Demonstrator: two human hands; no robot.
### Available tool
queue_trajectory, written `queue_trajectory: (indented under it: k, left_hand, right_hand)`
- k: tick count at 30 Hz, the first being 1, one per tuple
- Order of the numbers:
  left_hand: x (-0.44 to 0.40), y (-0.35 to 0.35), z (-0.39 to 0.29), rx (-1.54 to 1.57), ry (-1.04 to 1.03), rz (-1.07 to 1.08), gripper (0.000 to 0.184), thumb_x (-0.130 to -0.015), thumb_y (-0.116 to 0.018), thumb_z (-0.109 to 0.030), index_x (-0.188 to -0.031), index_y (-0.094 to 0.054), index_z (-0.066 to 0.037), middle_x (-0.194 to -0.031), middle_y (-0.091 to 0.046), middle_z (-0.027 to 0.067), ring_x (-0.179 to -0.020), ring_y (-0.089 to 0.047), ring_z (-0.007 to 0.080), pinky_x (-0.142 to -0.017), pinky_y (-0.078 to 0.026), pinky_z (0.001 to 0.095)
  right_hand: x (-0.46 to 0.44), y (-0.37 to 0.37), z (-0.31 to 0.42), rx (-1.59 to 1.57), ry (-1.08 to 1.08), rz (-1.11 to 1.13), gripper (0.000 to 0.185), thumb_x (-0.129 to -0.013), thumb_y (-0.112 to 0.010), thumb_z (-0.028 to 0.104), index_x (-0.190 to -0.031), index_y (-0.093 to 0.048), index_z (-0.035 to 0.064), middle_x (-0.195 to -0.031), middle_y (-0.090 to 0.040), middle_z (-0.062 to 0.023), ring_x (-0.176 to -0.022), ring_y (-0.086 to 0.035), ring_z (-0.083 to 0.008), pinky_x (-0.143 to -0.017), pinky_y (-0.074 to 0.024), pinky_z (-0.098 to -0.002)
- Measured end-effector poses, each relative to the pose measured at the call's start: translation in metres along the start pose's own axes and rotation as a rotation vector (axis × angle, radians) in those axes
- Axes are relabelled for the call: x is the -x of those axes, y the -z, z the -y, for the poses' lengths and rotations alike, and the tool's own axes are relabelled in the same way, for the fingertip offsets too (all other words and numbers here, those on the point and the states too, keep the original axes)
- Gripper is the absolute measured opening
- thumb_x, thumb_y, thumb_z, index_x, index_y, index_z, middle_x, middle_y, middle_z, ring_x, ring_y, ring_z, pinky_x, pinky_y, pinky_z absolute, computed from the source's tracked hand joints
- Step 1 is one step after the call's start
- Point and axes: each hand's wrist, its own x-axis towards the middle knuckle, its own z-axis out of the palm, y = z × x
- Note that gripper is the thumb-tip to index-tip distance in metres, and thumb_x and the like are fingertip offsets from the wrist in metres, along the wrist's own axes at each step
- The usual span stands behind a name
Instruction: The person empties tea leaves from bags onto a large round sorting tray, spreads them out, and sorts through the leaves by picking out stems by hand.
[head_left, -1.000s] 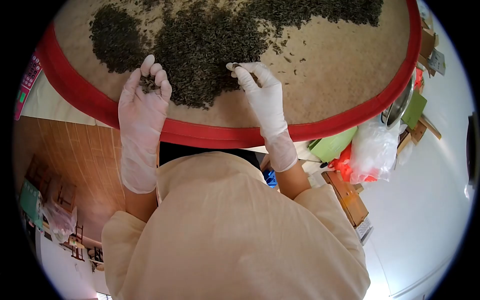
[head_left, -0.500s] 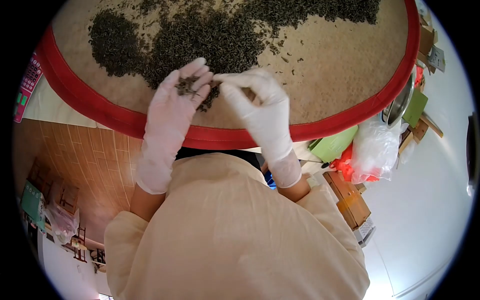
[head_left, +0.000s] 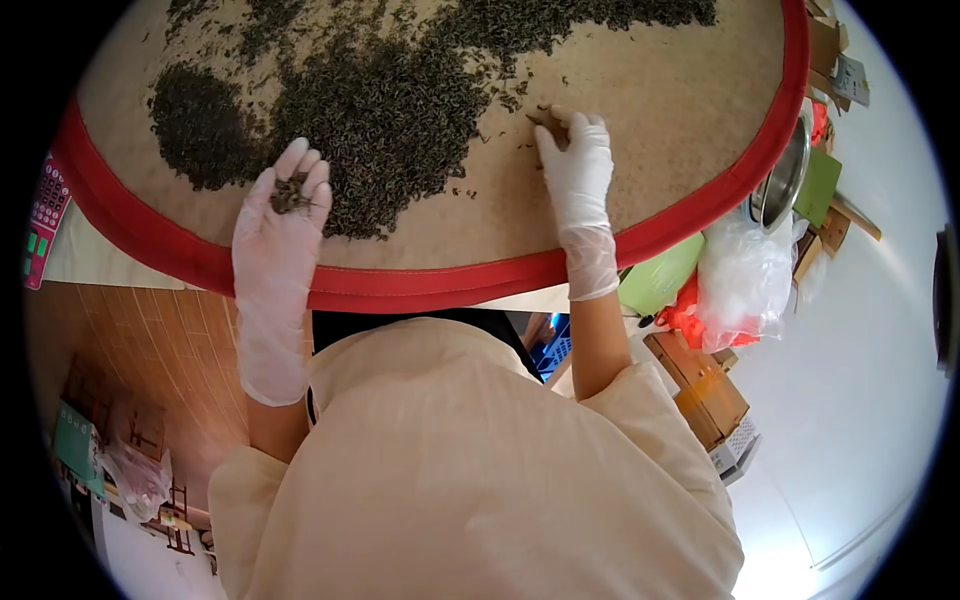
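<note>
Dark, curled dried tea leaves (head_left: 375,125) lie in a wide heap on a round, red-rimmed tray (head_left: 650,140). My left hand (head_left: 285,215), in a thin white glove, is palm up over the tray's near side. A small clump of tea leaves (head_left: 289,194) rests in its curled fingers. Further right, my gloved right hand (head_left: 580,170) reaches over a pale part of the tray. Its thumb and fingers are apart, beside a few stray leaf pieces (head_left: 538,119). Nothing shows clearly between those fingers.
A smaller leaf pile (head_left: 203,125) sits at the tray's left. Beyond the right rim are a metal bowl (head_left: 785,180), a clear plastic bag (head_left: 740,280) and a cardboard box (head_left: 700,385). A pink device with buttons (head_left: 48,215) stands at the far left.
My hands have moved apart from each other. The left went left and slightly down with the tea leaves; the right moved right and its pinching fingers spread over the bare tray surface.
</note>
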Motion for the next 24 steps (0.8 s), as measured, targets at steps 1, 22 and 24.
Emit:
queue_trajectory:
  k: [1,22,24]
  left_hand:
    - [0.002,0.001,-0.004,-0.011,-0.026,0.015,0.04,-0.097,-0.042,-0.012,-0.13,-0.041,0.011,-0.118,-0.051,0.0205,-0.111,-0.052,0.0299,-0.094,-0.047,0.039]
    - [0.004,0.0,-0.024,0.094,-0.052,0.052,0.04,-0.099,-0.036,-0.015,-0.131,-0.04,0.01,-0.121,-0.05,0.0197,-0.112,-0.049,0.0287,-0.097,-0.045,0.0389]
    - [0.0,-0.01,-0.012,0.003,-0.049,0.048,0.042,-0.099,-0.038,-0.017,-0.131,-0.04,0.01,-0.122,-0.05,0.0193,-0.113,-0.05,0.0278,-0.098,-0.044,0.0375]
  right_hand:
    - [0.002,-0.006,0.003,0.052,-0.002,-0.018,0.021,-0.075,-0.07,0.016,-0.094,-0.064,0.008,-0.091,-0.059,-0.0122,-0.088,-0.056,-0.0312,-0.076,-0.0476,-0.0412]
    - [0.006,0.019,0.123,-1.523,-0.582,0.77,0.028,-0.099,-0.047,0.026,-0.102,-0.061,0.0026,-0.088,-0.064,-0.0033,-0.072,-0.057,-0.0096,-0.062,-0.0425,-0.0223]
    - [0.007,0.024,0.127,-1.494,-0.563,0.807,0.028,-0.098,-0.047,0.026,-0.102,-0.061,0.0023,-0.089,-0.064,-0.0033,-0.073,-0.057,-0.0092,-0.062,-0.0426,-0.0217]
